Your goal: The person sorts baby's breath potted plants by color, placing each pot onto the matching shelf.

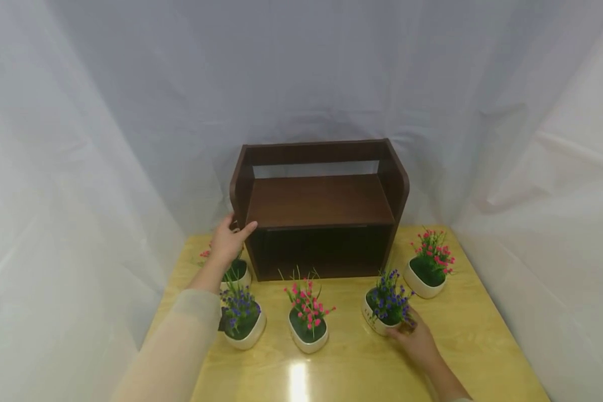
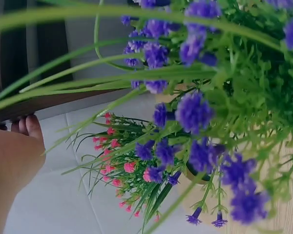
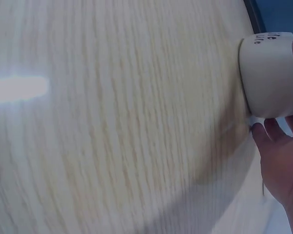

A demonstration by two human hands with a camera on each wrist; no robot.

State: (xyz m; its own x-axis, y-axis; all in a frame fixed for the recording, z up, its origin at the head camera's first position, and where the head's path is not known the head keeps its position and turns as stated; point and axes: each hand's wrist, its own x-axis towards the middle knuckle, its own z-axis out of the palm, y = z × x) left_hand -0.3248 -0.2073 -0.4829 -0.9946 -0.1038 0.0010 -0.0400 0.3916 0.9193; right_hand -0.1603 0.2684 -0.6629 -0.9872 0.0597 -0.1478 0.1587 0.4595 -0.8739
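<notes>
A dark brown two-tier wooden shelf (image 1: 321, 201) stands upright at the back of the table. My left hand (image 1: 227, 243) grips its left side panel, thumb at the front edge and fingers round the outer side; the left wrist view shows those fingertips (image 2: 33, 127) against the panel. My right hand (image 1: 416, 340) holds a white flowerpot (image 1: 374, 322) with purple artificial flowers (image 1: 389, 298), in front of the shelf's right end. In the right wrist view the thumb lies on the lettered white pot (image 3: 271, 78), with fingers along its side.
A pink-flowered pot (image 1: 309, 343) stands at centre front. On the left are a purple-flowered pot (image 1: 253, 338) and, behind it, another pink-flowered pot (image 1: 241, 279), partly hidden by my arm. One more pink-flowered pot (image 1: 424, 287) sits right. White sheeting (image 1: 532, 251) surrounds the wooden table (image 1: 352, 374).
</notes>
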